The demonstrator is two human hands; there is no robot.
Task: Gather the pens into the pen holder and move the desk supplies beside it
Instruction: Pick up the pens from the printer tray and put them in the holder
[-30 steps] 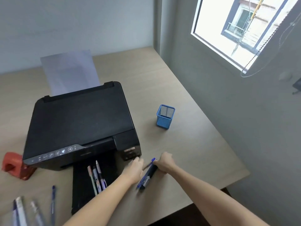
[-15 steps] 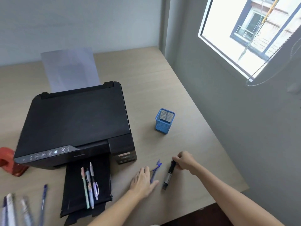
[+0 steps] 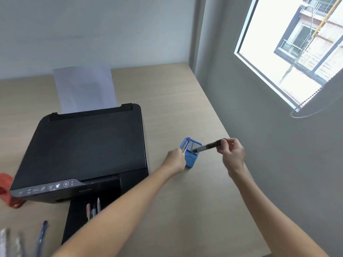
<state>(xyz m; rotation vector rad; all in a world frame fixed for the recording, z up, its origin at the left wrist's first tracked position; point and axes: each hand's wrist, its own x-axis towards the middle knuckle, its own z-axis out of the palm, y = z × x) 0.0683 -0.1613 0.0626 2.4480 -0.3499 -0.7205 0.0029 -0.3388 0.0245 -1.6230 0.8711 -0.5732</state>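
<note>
Red item (image 3: 7,190) at counter (image 3: 185,210) left edge, blurred pens (image 3: 41,236) at front-left corner, black printer (image 3: 83,151) left of centre with 3 pens (image 3: 93,210) on its output tray. Left grip (image 3: 176,160) pinches a blue pen (image 3: 186,147), tip over the rim of the blue mesh pen holder (image 3: 191,158), which stands just right of the printer, near the counter's right edge. Right grip (image 3: 232,154) pinches a black marker (image 3: 207,147) by its end, other end over the holder's opening.
</note>
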